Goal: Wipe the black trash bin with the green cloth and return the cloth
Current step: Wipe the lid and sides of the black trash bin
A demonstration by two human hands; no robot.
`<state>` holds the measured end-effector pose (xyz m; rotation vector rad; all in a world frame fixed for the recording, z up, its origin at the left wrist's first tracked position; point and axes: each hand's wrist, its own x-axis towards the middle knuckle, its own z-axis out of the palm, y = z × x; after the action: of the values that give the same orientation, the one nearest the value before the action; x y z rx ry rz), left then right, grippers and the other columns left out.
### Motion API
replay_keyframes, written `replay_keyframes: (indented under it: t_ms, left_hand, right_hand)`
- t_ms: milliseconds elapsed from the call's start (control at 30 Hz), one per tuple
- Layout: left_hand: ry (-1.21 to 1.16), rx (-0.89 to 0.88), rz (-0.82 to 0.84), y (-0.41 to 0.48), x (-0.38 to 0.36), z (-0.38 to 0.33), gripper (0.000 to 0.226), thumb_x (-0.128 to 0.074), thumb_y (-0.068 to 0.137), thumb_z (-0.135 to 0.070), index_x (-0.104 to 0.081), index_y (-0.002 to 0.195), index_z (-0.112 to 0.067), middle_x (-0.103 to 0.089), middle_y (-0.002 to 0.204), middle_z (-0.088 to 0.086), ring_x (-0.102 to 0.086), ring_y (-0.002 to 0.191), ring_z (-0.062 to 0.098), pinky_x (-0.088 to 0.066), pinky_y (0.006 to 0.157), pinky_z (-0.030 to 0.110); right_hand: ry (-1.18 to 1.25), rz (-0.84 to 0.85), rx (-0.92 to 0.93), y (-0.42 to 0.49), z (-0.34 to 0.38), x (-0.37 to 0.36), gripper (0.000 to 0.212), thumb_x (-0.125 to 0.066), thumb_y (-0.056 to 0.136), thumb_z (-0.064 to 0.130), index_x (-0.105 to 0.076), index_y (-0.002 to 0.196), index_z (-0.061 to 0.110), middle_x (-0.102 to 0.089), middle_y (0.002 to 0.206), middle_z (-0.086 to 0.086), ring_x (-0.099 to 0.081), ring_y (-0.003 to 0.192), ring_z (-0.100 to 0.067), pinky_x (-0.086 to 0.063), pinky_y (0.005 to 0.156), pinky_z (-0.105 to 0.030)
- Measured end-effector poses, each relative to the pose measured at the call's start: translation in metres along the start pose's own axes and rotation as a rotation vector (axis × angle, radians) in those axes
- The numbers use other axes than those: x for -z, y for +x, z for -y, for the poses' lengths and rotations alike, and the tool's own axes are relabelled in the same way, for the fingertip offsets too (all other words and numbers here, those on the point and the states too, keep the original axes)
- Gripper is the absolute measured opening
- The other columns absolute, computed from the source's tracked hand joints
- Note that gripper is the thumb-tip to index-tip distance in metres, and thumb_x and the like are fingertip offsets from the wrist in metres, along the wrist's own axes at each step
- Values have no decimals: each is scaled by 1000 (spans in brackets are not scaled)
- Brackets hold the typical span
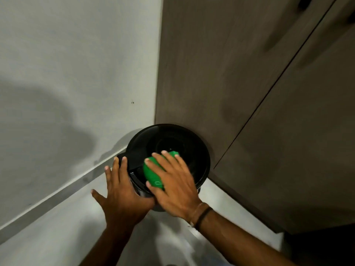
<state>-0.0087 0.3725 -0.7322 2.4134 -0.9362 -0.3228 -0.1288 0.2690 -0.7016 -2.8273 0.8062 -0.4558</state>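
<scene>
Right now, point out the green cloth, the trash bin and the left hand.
green cloth [151, 174], head view: bare fabric left of the right hand.
trash bin [199, 150], head view: right side of the black lid.
left hand [123, 196], head view: back of the hand.

The bin [169, 148] stands on the floor [63, 233] in the corner where the wall [67, 64], on the left, meets the cabinet [240, 93], behind and to the right; its far rim lies just against the cabinet face. A skirting strip [57, 191] runs along the foot of the wall to the bin's left side. The cloth [153, 173] lies on the near part of the lid, under the right hand [172, 185], which rests flat upon it. The left hand [119, 196] is placed on the bin's left near edge, just beside the right hand, its fingers reaching the lid's hinge tab [132, 160].
</scene>
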Motion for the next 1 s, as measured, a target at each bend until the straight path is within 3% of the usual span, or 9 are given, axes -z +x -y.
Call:
replay_keyframes:
  t_ms: [67,100,200,300,500,633,800,933,1000]
  left_hand:
    - [18,-9,-28,1,-3,1,134,-85,68,-55,1,169,-36,2,180,-12,6,167,21,-13,119,85]
    - [17,-4,-27,1,-3,3,135,-85,67,-57,1,169,-35,1,180,-11,6,167,21,-12,119,85]
    - [-2,10,33,1,0,2,151,-76,47,-86,0,168,-36,-1,180,-10,6,167,22,-10,119,85]
    - [-38,16,61,1,1,1,164,-59,34,-112,-3,168,-37,-4,179,-12,1,167,22,-11,117,84]
    - [-73,-6,56,0,-1,2,167,-59,29,-115,-7,168,-37,-7,179,-12,-2,167,22,-11,117,85]
    - [-80,-13,50,-1,0,2,167,-60,29,-114,-8,168,-38,-6,179,-12,-1,167,21,-11,117,86]
    - [-95,-17,55,0,-1,2,166,-61,29,-114,-7,167,-39,-6,179,-12,-2,167,22,-11,117,86]
    - [-85,-20,56,0,-2,3,165,-60,30,-114,-9,167,-38,-7,179,-10,-4,167,24,-11,117,86]
    - [-91,-20,55,0,-1,2,165,-59,30,-114,-8,167,-38,-6,179,-10,-2,167,23,-9,118,85]
  right_hand:
    - [-33,37,116,3,1,-4,63,-51,98,54,-39,158,36,-36,169,6,-20,161,-20,-13,131,-49]
    - [-42,44,168,0,-4,-5,64,-53,99,53,-37,158,36,-33,170,7,-15,163,-20,-10,132,-48]
    - [-9,36,243,-28,-37,-2,63,-52,101,53,-36,160,37,-22,174,10,-4,165,-21,-2,133,-45]
    - [54,-5,221,-64,-77,-4,66,-60,99,39,-36,161,36,-19,176,10,-5,165,-28,-7,131,-52]
    - [37,-61,193,-98,-119,-5,67,-58,90,21,-47,155,34,-27,173,5,-13,163,-36,-13,130,-53]
    - [15,-94,102,-105,-126,0,62,-58,90,18,-53,150,30,-34,171,3,-20,162,-35,-21,128,-54]
    - [18,-137,-188,-92,-139,23,54,-46,94,22,-60,146,18,-55,157,-4,-39,154,-32,-39,120,-55]
    - [-28,-64,-340,-43,-142,40,54,-57,89,16,-63,144,19,-62,149,-7,-52,144,-32,-30,126,-40]
    - [-61,-11,-370,-15,-144,49,48,-54,92,27,-65,138,21,-67,142,-7,-60,135,-30,-35,121,-38]
